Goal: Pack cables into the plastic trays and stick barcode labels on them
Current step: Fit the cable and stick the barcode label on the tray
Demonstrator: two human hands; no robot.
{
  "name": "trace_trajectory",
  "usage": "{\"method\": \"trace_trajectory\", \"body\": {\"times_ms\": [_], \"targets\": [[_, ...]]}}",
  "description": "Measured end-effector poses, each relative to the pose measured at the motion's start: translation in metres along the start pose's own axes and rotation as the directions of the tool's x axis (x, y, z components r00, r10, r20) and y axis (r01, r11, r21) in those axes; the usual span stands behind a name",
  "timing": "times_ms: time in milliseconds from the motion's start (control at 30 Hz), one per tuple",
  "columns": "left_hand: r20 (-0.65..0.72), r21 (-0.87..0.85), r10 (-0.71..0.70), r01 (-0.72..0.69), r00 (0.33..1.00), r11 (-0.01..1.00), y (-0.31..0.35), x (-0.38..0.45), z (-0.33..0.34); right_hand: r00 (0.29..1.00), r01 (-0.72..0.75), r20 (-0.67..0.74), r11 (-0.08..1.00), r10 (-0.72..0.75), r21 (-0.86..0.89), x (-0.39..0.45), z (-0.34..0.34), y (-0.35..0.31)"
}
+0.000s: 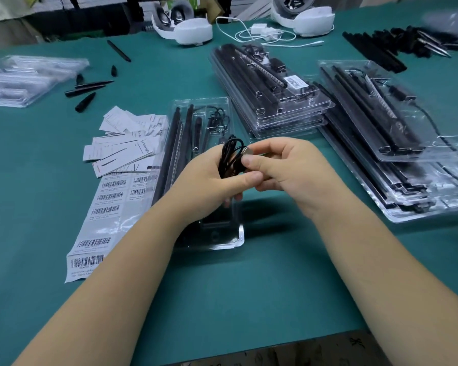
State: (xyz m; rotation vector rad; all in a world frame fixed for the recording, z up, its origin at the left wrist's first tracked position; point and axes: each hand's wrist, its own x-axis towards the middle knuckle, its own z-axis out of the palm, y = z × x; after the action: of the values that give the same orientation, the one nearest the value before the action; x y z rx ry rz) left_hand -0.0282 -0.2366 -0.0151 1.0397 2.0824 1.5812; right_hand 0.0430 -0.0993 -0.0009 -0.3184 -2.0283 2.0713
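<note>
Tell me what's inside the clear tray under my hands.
The clear tray holds long black rods and a thin black cable at its far end. Both hands and the coiled cable they hold cover its near half.

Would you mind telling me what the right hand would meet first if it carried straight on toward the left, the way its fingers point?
Probably the coiled black cable it already pinches, then the left hand just behind it; they look almost touching, though depth is unclear.

A white paper slip (145, 150) left of the open tray reads partly "Game Light". The label sheet (101, 220) and a packed tray's sticker (294, 82) carry barcodes; their small print is too blurred to read.
</note>
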Motion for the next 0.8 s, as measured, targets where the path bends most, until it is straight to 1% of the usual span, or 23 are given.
{"method": "trace_trajectory", "body": {"times_ms": [67,133,167,200,267,300,333,400,433,467,533,567,600,633,667,700,733,767,800], "targets": [[0.009,0.029,-0.02,0.019,1.0,0.999,0.001,0.0,-0.001,0.997,0.074,-0.01,0.994,-0.075,-0.078,0.0,0.0,0.001],[-0.034,0.05,-0.059,0.061,0.998,0.997,0.0,0.0,-0.003,0.989,0.147,-0.011,0.977,-0.151,-0.155,0.001,0.001,0.001],[-0.062,0.057,-0.071,0.074,0.996,0.996,-0.001,0.0,-0.004,0.984,0.171,-0.026,0.971,-0.178,-0.167,0.002,0.001,0.001],[-0.087,0.082,-0.069,0.076,0.994,0.994,-0.002,0.001,-0.003,0.981,0.176,-0.05,0.97,-0.187,-0.164,0.004,0.0,0.001],[-0.113,0.202,-0.008,0.03,0.994,0.979,-0.003,0.0,-0.001,0.98,0.166,-0.077,0.965,-0.185,-0.203,0.006,-0.001,0.001],[-0.112,0.288,0.042,-0.008,0.993,0.957,-0.003,-0.001,0.0,0.98,0.166,-0.064,0.952,-0.188,-0.258,0.005,0.0,0.001],[-0.105,0.401,0.087,-0.038,0.991,0.915,-0.002,-0.002,0.001,0.98,0.17,-0.043,0.937,-0.192,-0.305,0.005,0.001,0.002],[-0.101,0.648,0.141,-0.043,0.985,0.761,0.0,-0.006,0.002,0.982,0.175,-0.015,0.93,-0.19,-0.324,0.004,0.0,0.0],[-0.118,0.721,0.14,-0.013,0.983,0.693,0.002,-0.006,0.0,0.985,0.164,-0.003,0.942,-0.173,-0.293,0.003,-0.001,-0.001],[-0.146,0.749,0.123,0.029,0.982,0.662,0.003,-0.006,-0.001,0.989,0.144,0.018,0.958,-0.144,-0.248,0.003,-0.002,-0.002],[-0.208,0.754,0.059,0.122,0.976,0.646,0.004,-0.004,-0.004,0.994,0.107,0.057,0.974,-0.097,-0.201,0.003,-0.002,-0.002],[-0.235,0.754,0.034,0.16,0.971,0.637,0.003,-0.003,-0.004,0.99,0.141,0.038,0.96,-0.136,-0.241,0.001,-0.001,0.0],[-0.256,0.76,0.018,0.19,0.966,0.621,0.002,-0.002,-0.003,0.97,0.229,0.001,0.912,-0.243,-0.341,-0.001,0.002,0.001],[-0.271,0.773,0.014,0.209,0.963,0.599,0.001,-0.001,-0.001,0.924,0.336,-0.003,0.813,-0.384,-0.476,-0.004,0.005,0.001],[-0.273,0.783,0.021,0.21,0.962,0.585,0.001,-0.001,0.0,0.852,0.448,0.063,0.661,-0.52,-0.602,-0.006,0.007,0.002],[-0.265,0.795,0.036,0.197,0.964,0.574,0.0,0.0,0.002,0.788,0.53,0.178,0.5,-0.59,-0.685,-0.006,0.009,0.004],[-0.244,0.807,0.05,0.175,0.968,0.564,-0.001,0.001,0.003,0.766,0.566,0.292,0.384,-0.573,-0.73,-0.005,0.011,0.007],[-0.226,0.818,0.054,0.159,0.973,0.552,-0.002,0.002,0.003,0.797,0.553,0.365,0.339,-0.481,-0.762,-0.003,0.013,0.009],[-0.215,0.822,0.046,0.155,0.975,0.548,-0.002,0.002,0.003,0.842,0.511,0.387,0.327,-0.376,-0.795,-0.002,0.015,0.01]]}}
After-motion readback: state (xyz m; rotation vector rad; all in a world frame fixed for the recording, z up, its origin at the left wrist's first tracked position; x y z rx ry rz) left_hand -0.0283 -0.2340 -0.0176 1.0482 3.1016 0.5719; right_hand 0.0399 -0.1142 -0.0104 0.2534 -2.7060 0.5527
